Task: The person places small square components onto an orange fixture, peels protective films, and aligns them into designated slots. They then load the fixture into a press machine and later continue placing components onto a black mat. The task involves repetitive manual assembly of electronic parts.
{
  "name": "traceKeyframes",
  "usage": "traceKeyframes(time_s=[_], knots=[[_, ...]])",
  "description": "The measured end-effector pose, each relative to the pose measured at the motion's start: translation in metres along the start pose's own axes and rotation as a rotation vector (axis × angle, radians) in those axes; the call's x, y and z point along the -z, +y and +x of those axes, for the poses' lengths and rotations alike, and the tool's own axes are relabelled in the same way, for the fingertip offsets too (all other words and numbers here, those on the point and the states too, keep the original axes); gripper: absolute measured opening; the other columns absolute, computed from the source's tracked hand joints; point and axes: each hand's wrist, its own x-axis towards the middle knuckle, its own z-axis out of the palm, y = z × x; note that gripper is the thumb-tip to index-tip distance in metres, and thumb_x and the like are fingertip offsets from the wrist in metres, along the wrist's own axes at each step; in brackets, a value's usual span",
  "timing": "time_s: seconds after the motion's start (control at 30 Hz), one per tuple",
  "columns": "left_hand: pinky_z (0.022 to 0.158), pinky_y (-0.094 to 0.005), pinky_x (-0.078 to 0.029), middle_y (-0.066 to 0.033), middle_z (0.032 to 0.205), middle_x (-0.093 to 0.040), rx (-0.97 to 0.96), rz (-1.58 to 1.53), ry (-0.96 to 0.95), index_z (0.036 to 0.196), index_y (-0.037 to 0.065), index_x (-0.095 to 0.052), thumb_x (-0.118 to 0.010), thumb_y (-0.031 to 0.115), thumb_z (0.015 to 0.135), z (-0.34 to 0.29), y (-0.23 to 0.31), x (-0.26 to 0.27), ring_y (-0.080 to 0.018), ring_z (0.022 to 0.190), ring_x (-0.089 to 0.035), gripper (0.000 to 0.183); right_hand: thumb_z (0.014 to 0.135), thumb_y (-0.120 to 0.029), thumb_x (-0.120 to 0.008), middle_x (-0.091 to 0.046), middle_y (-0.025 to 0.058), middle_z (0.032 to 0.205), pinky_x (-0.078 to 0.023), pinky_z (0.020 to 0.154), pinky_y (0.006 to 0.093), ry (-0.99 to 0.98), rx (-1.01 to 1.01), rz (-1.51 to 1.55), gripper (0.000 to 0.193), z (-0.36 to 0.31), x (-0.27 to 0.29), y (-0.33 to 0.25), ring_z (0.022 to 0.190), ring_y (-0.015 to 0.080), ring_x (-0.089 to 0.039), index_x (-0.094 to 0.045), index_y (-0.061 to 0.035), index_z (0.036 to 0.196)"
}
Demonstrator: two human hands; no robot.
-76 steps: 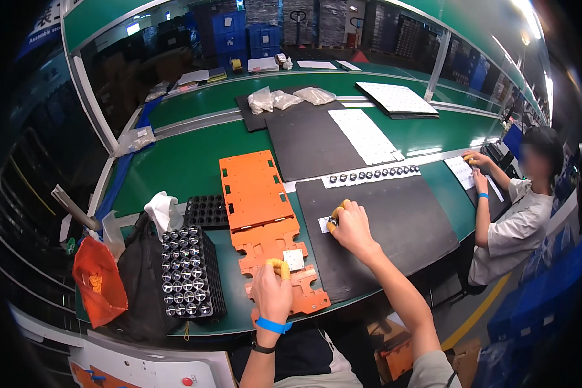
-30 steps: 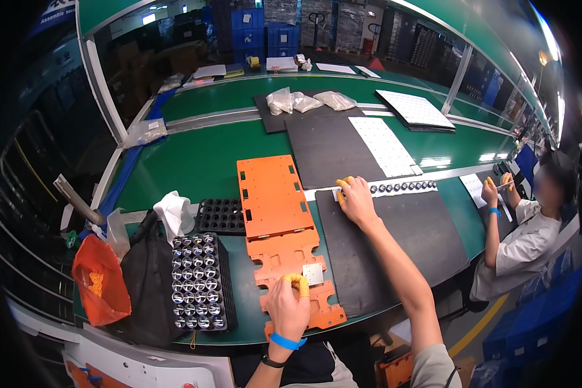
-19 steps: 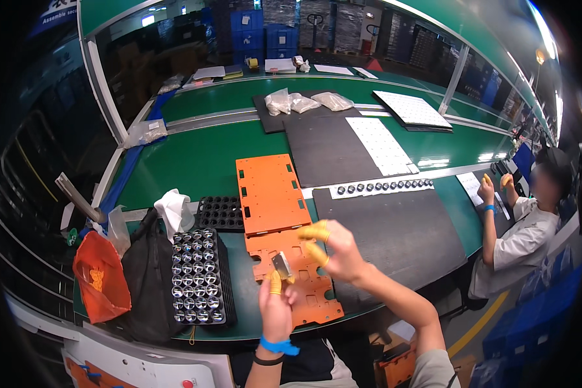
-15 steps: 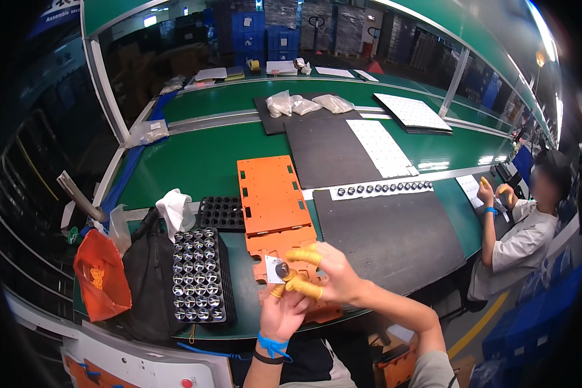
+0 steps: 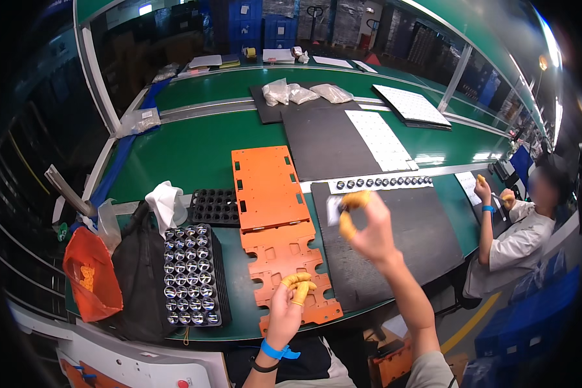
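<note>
My right hand (image 5: 372,229), in yellow finger cots, pinches a small white square plate (image 5: 334,211) with a black round part on it. Motion blurs the plate. It hovers over the near-left part of a dark mat (image 5: 394,249), close below a row of black round parts on a white strip (image 5: 385,183). Over the lower orange plate with cutouts (image 5: 281,255) is my left hand (image 5: 290,304), its cotted fingers curled together; nothing shows between them. Left of that plate stands a black tray (image 5: 218,284) holding several shiny round lenses (image 5: 193,279).
An upright orange panel (image 5: 268,184) adjoins the lower plate. Beside it are a black tray with round pockets (image 5: 213,207), a white cloth (image 5: 164,200) and an orange bag (image 5: 94,278). White sheets (image 5: 381,142) and plastic bags (image 5: 302,94) lie farther back. A co-worker (image 5: 520,220) sits at right.
My right hand has carried the white plate with its black part away from my left hand, up and right to the dark mat. My left hand has let go and its fingers have curled.
</note>
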Motion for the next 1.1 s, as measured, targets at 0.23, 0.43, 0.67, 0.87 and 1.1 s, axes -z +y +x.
traceKeyframes(time_s=[0.23,0.43,0.67,0.87,1.1], knots=[[0.061,-0.0191,-0.046,-0.0028,0.087,-0.067,0.042,0.399,0.043,0.115,-0.002,-0.064,-0.065,0.004,0.097,-0.004,0.005,-0.010,-0.0028,0.069,-0.055,0.019,0.080,-0.007,-0.070,-0.061,0.0143,0.097,-0.050,0.083,0.0423,-0.234,-0.178,-0.178,0.022,0.016,-0.052,0.089,0.096,0.0322,-0.060,-0.065,-0.0008,0.101],[0.061,-0.0204,-0.047,-0.0008,0.080,-0.063,-0.044,0.366,0.027,0.106,-0.002,-0.065,-0.065,0.003,0.095,-0.003,0.000,-0.006,-0.0045,0.068,-0.057,0.012,0.078,-0.011,-0.071,-0.060,0.0125,0.098,-0.045,0.087,0.0409,-0.334,-0.076,-0.389,0.020,0.026,-0.076,0.123,0.098,0.0298,-0.057,-0.071,0.0003,0.095],[0.059,-0.0192,-0.044,0.0007,0.074,-0.059,-0.029,0.421,0.018,0.105,-0.002,-0.067,-0.068,0.003,0.093,-0.004,0.009,-0.009,-0.0024,0.064,-0.053,0.013,0.076,-0.010,-0.072,-0.060,0.0132,0.100,-0.045,0.088,0.0410,-0.369,-0.078,-0.469,0.021,0.018,-0.088,0.142,0.100,0.0303,-0.055,-0.072,0.0004,0.094],[0.059,-0.0187,-0.045,0.0015,0.076,-0.059,-0.032,0.408,0.011,0.108,-0.002,-0.068,-0.069,0.002,0.093,-0.005,0.009,-0.010,-0.0019,0.065,-0.052,0.015,0.075,-0.010,-0.072,-0.059,0.0138,0.101,-0.046,0.088,0.0422,-0.342,-0.095,-0.470,0.021,0.018,-0.087,0.141,0.101,0.0312,-0.055,-0.072,0.0011,0.093],[0.063,-0.0191,-0.048,-0.0003,0.081,-0.063,-0.029,0.417,0.005,0.109,-0.002,-0.068,-0.068,0.002,0.093,-0.005,0.009,-0.010,-0.0034,0.069,-0.055,0.017,0.079,-0.017,-0.075,-0.058,0.0153,0.103,-0.044,0.091,0.0432,-0.393,-0.095,-0.481,0.029,0.024,-0.082,0.138,0.102,0.0324,-0.054,-0.070,0.0013,0.100]])
